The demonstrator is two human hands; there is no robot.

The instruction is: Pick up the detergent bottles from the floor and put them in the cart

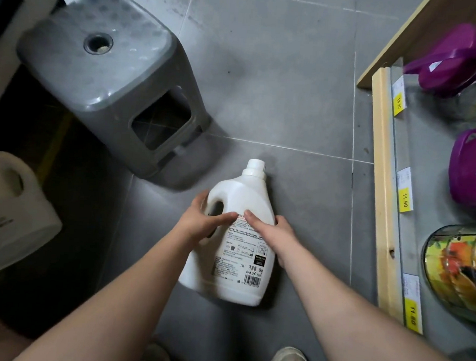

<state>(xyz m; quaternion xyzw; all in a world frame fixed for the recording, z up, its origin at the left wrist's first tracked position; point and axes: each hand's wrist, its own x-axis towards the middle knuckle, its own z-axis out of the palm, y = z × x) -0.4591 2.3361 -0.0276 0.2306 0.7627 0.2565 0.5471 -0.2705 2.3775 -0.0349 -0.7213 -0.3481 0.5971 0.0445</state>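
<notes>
Pickup step: your L hand [204,222] curls round the bottle [239,191], R hand [274,230] clasps its side. Next: firm 2-hand lift.

This is a shop aisle. A low wooden-edged shelf [380,187] carries yellow price tags [405,201] along its front rail, with purple plastic basins [469,167] displayed behind them. Grey floor tiles [291,86] run left of the shelf.
</notes>
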